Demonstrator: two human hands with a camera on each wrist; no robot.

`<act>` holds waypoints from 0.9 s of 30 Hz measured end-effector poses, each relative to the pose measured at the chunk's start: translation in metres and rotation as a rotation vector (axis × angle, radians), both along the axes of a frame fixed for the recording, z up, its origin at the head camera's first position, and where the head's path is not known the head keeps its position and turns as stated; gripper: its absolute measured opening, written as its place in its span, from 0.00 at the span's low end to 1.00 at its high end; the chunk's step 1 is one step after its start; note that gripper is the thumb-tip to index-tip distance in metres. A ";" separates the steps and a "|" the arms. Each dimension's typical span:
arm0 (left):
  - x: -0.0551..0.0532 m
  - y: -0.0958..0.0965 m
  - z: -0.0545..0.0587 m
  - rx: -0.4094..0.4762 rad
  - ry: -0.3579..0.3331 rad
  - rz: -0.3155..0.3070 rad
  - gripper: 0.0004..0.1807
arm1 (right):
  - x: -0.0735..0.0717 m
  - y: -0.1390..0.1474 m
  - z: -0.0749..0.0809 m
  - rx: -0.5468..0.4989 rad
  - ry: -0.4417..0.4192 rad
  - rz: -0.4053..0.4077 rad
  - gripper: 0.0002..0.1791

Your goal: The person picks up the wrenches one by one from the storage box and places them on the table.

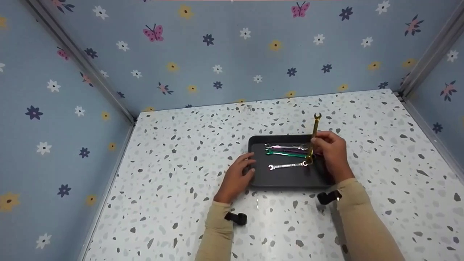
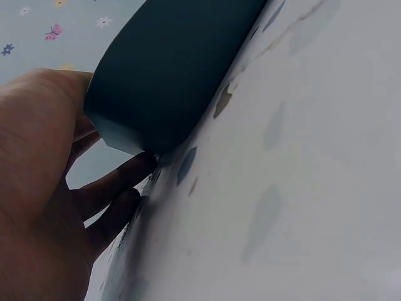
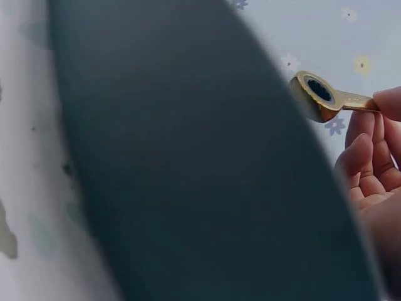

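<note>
My right hand (image 1: 332, 152) pinches a gold combination wrench (image 1: 314, 132) between thumb and fingers over the right part of a dark tray (image 1: 279, 179). The wrench stands nearly upright, open end up and ring end down; the ring end (image 3: 318, 91) shows past the tray wall in the right wrist view. My left hand (image 1: 235, 178) rests at the tray's left side with loosely spread fingers (image 2: 116, 185) against the wall. In the tray lie a green wrench (image 1: 286, 154), a silver wrench (image 1: 288, 166), and purple and silver ones behind, partly overlapped.
The tray sits on a white speckled table (image 1: 174, 163). Blue flower-patterned panels (image 1: 232, 54) stand at the back and both sides. Black wrist cameras are strapped over both sleeves.
</note>
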State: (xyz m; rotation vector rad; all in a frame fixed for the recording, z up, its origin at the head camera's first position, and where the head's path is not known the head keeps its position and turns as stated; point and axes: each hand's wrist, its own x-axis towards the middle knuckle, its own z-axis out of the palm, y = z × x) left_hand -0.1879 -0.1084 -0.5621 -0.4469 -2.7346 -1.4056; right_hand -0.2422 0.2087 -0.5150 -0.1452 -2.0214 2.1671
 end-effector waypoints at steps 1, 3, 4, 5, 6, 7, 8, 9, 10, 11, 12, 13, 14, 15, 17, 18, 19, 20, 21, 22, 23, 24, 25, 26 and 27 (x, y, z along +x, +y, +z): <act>0.000 0.000 0.000 -0.002 -0.002 0.003 0.18 | 0.001 0.001 0.001 -0.010 0.000 0.004 0.10; 0.000 0.000 0.000 -0.005 -0.002 0.007 0.18 | 0.003 0.003 0.003 0.001 -0.010 0.002 0.10; 0.000 0.000 0.000 -0.008 -0.005 0.008 0.18 | 0.005 0.004 0.004 0.016 -0.016 0.002 0.10; 0.000 0.000 -0.001 -0.010 -0.006 0.009 0.18 | 0.006 0.006 0.004 0.033 -0.024 0.002 0.10; -0.001 0.001 -0.001 -0.012 -0.008 0.009 0.18 | 0.008 0.008 0.004 0.044 -0.033 0.002 0.10; -0.001 0.001 -0.001 -0.015 -0.008 0.008 0.18 | 0.010 0.010 0.004 0.060 -0.044 0.002 0.11; -0.001 0.001 -0.001 -0.017 -0.008 0.007 0.18 | 0.011 0.011 0.004 0.078 -0.055 -0.004 0.11; -0.001 0.002 -0.001 -0.018 -0.008 0.006 0.18 | 0.014 0.013 0.005 0.079 -0.065 -0.001 0.11; -0.001 0.002 -0.001 -0.017 -0.007 0.003 0.18 | 0.015 0.015 0.005 0.066 -0.076 0.002 0.12; 0.000 0.002 -0.002 -0.014 -0.005 0.001 0.18 | 0.017 0.017 0.006 0.050 -0.087 0.004 0.12; 0.000 0.002 -0.002 -0.014 -0.004 -0.001 0.17 | 0.019 0.018 0.007 0.033 -0.099 0.006 0.13; 0.000 0.002 -0.002 -0.011 -0.002 -0.001 0.17 | 0.020 0.019 0.008 0.021 -0.110 0.009 0.14; 0.000 0.002 -0.002 -0.008 -0.002 -0.001 0.17 | 0.022 0.021 0.009 0.006 -0.120 0.012 0.14; 0.000 0.002 -0.003 -0.005 -0.001 -0.001 0.17 | 0.023 0.022 0.010 -0.007 -0.132 0.016 0.15; 0.000 0.002 -0.003 -0.003 -0.002 0.000 0.17 | 0.026 0.023 0.012 -0.030 -0.156 0.020 0.16; 0.000 0.002 -0.003 -0.004 -0.002 0.001 0.17 | 0.028 0.024 0.014 -0.038 -0.167 0.023 0.17; 0.000 0.002 -0.004 -0.004 0.000 0.002 0.17 | 0.029 0.025 0.014 -0.052 -0.175 0.026 0.18; 0.000 0.002 -0.004 -0.006 0.001 0.002 0.17 | 0.031 0.026 0.015 -0.062 -0.183 0.027 0.18; 0.000 0.002 -0.003 -0.007 0.003 0.002 0.17 | 0.032 0.027 0.016 -0.072 -0.188 0.027 0.18; 0.000 0.001 -0.003 -0.009 0.004 0.002 0.17 | 0.034 0.028 0.017 -0.092 -0.190 0.026 0.18; 0.000 0.001 -0.003 -0.011 0.005 0.003 0.17 | 0.035 0.028 0.017 -0.107 -0.187 0.025 0.17; 0.000 0.001 -0.002 -0.012 0.006 0.005 0.17 | 0.036 0.030 0.017 -0.116 -0.181 0.024 0.16; 0.000 0.000 -0.002 -0.011 0.008 0.006 0.17 | 0.037 0.031 0.017 -0.127 -0.174 0.022 0.16; 0.000 0.000 -0.001 -0.010 0.007 0.007 0.17 | 0.038 0.032 0.017 -0.132 -0.166 0.019 0.15; 0.000 0.000 -0.001 -0.007 0.008 0.007 0.17 | 0.039 0.032 0.017 -0.142 -0.159 0.018 0.15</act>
